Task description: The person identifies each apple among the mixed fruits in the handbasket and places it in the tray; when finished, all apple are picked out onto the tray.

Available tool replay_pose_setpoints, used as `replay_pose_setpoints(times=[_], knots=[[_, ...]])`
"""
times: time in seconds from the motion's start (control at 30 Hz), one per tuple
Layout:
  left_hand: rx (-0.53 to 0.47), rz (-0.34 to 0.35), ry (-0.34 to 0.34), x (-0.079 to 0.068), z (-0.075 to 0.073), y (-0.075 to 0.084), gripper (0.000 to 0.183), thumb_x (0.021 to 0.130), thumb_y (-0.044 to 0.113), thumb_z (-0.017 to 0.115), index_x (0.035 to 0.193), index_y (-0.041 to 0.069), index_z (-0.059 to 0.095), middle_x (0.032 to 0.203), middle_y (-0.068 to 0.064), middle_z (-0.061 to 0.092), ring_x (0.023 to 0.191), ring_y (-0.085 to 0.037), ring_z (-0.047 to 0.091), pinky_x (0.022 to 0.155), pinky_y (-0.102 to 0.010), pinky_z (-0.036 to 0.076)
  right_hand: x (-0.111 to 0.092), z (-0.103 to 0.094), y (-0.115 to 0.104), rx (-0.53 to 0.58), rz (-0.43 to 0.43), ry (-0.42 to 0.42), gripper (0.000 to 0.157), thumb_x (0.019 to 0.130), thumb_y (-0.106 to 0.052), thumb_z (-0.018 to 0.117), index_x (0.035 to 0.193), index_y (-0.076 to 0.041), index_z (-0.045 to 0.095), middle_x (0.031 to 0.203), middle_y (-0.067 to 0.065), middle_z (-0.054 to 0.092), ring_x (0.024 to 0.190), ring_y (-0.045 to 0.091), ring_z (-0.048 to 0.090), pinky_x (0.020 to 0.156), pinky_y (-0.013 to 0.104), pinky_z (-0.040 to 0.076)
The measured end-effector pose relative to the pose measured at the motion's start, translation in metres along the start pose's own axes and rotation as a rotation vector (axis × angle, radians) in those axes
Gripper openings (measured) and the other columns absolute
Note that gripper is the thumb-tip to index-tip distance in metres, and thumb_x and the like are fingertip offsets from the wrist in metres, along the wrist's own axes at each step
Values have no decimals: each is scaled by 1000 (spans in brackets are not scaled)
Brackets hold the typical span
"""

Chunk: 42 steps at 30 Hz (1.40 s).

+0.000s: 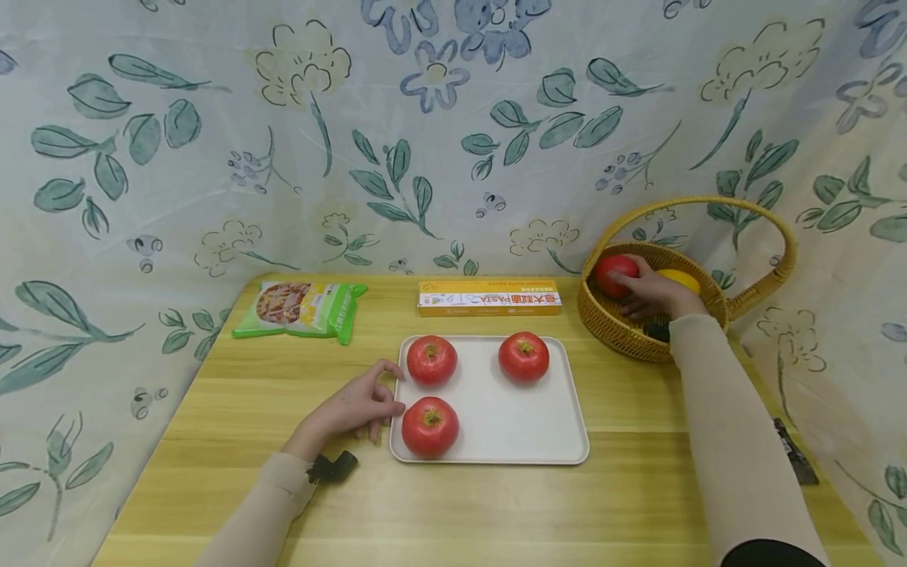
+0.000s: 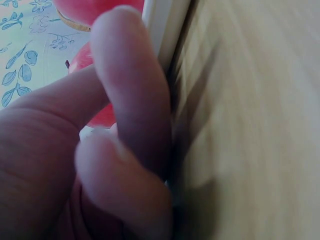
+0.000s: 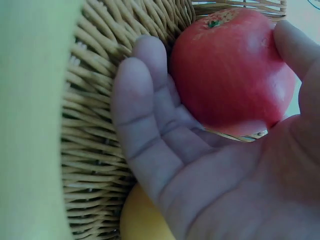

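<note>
My right hand (image 1: 655, 291) is inside the wicker basket (image 1: 616, 335) and holds a red apple (image 3: 232, 70) near its left wall. The right wrist view shows the thumb pressing one side of the apple, the other fingers bent along its opposite side. At the left rim of the white tray (image 1: 496, 429), my left hand (image 1: 360, 402) rests with loosely bent fingers, thumb and index tips at the rim. Three red apples lie on that tray: one at the back left (image 1: 431, 361), one at the front left (image 1: 430, 427), one at the back right (image 1: 524, 357).
A yellow fruit (image 1: 680, 279) sits in the basket, whose tall handle (image 1: 697, 201) arches over it. Behind the tray lies a pasta box (image 1: 489, 299); a green food packet (image 1: 301, 309) is at the back left. A dark object (image 1: 795, 453) lies by the right table edge.
</note>
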<state>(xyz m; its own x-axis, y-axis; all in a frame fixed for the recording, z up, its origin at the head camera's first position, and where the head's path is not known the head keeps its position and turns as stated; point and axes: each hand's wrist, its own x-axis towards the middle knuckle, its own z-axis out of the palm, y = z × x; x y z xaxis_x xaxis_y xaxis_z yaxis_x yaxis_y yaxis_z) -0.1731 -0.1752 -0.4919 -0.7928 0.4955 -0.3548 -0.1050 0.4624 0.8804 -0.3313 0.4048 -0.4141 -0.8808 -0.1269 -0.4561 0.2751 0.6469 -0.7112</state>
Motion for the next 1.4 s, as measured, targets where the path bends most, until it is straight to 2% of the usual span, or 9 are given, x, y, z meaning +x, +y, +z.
replay_pose_setpoints(times=[0.27, 0.53, 0.73, 0.87, 0.97, 1.03, 1.17, 1.27, 1.4], knots=[[-7, 1, -9, 1, 2, 1, 57, 98, 31, 78, 140, 18, 42, 74, -3, 67, 46, -15, 59, 43, -24, 42, 0, 0, 6, 17, -8, 10, 84, 111, -54, 44, 167, -24, -12, 156, 41, 29, 89, 25, 73, 82, 40, 63], [-7, -4, -12, 0, 3, 4, 57, 98, 31, 78, 140, 19, 42, 75, -4, 67, 47, -16, 59, 43, -24, 42, -9, -4, 0, 71, -42, 24, 82, 111, -47, 47, 165, -23, -10, 161, 40, 18, 83, 24, 72, 81, 39, 63], [-3, -11, -4, 0, 2, 6, 57, 98, 31, 78, 140, 19, 42, 76, -5, 67, 47, -17, 59, 43, -25, 42, -18, -13, -6, 131, -97, 24, 89, 111, -48, 48, 167, -23, -16, 167, 40, 10, 93, 22, 73, 88, 35, 63], [-1, -13, -6, 0, 1, 5, 57, 98, 32, 78, 140, 19, 42, 77, -5, 67, 48, -17, 60, 44, -25, 42, -25, -15, -9, 266, -120, 18, 87, 110, -46, 49, 166, -33, -15, 172, 33, 5, 102, 16, 74, 94, 29, 61], [4, -11, -6, 0, 1, 5, 57, 98, 32, 78, 140, 19, 42, 77, -5, 68, 48, -17, 60, 44, -25, 43, -30, -15, -12, 417, -143, 13, 79, 110, -39, 52, 164, -43, -7, 175, 25, -3, 103, 11, 74, 100, 27, 59], [9, -11, -6, 0, 1, 5, 57, 98, 33, 78, 140, 19, 42, 77, -5, 68, 48, -17, 60, 44, -25, 43, -34, -15, -13, 539, -156, 15, 77, 110, -31, 54, 162, -48, 0, 176, 18, -7, 103, 12, 74, 104, 29, 57], [16, -15, -8, 1, 0, 4, 56, 98, 34, 77, 140, 20, 42, 78, -4, 68, 48, -17, 61, 45, -24, 43, -43, -14, -16, 736, -189, 30, 85, 108, -16, 59, 163, -52, 6, 177, 10, -18, 103, 17, 75, 104, 34, 58], [14, -11, -11, 1, 1, 4, 56, 98, 34, 77, 140, 20, 42, 77, -4, 68, 48, -17, 61, 45, -24, 43, -49, -12, -16, 787, -209, 50, 87, 107, -12, 61, 164, -51, 9, 177, 9, -20, 102, 20, 77, 98, 30, 61], [6, -9, -7, 0, 1, 4, 57, 98, 33, 78, 140, 18, 42, 77, -5, 67, 48, -18, 60, 44, -25, 43, -56, -7, -17, 797, -231, 57, 75, 107, -12, 61, 159, -46, 19, 176, 14, -11, 105, 20, 77, 91, 23, 61]])
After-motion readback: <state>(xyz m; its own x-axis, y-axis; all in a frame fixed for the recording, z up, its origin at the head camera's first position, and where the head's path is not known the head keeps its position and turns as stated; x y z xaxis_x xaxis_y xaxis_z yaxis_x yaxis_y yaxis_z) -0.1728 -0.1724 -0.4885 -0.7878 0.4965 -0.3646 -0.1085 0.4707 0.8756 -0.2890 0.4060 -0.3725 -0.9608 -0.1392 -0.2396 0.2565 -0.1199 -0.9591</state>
